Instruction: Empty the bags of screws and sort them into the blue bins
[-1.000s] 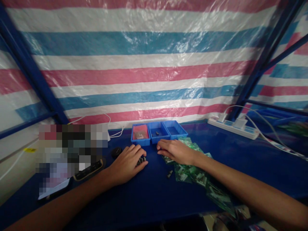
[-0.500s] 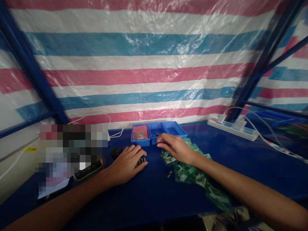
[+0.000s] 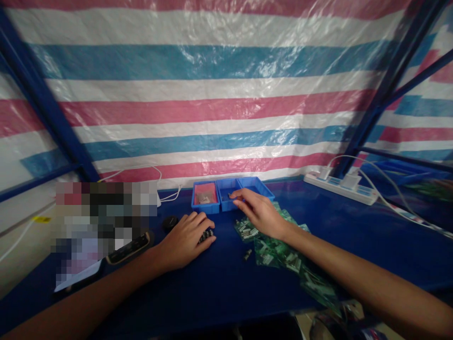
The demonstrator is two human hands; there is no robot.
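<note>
My left hand point(image 3: 189, 238) rests on the blue tabletop with thumb and fingers apart. Several small dark metallic parts point(image 3: 206, 235) lie in the gap between them. My right hand point(image 3: 262, 212) reaches over the front of the middle blue bin point(image 3: 222, 207), thumb and index finger drawn together in a pinch. A tiny dark part point(image 3: 230, 195) shows at the fingertips; whether it is gripped or lies in the bin is unclear. Below the right wrist are green-tinted plastic bags point(image 3: 269, 252) of small metal pieces. One loose dark metal part point(image 3: 247, 255) lies beside them.
Left of the middle bin is a bin point(image 3: 205, 208) with a pink lining and a small clear packet. Another blue bin point(image 3: 260, 186) stands right of it. A black round object point(image 3: 170, 222) sits near my left hand. A white power strip point(image 3: 339, 189) with cables lies back right.
My right hand has moved forward and slightly up, from in front of the middle bin to over it. My left hand stays in place. The whole view has shifted slightly.
</note>
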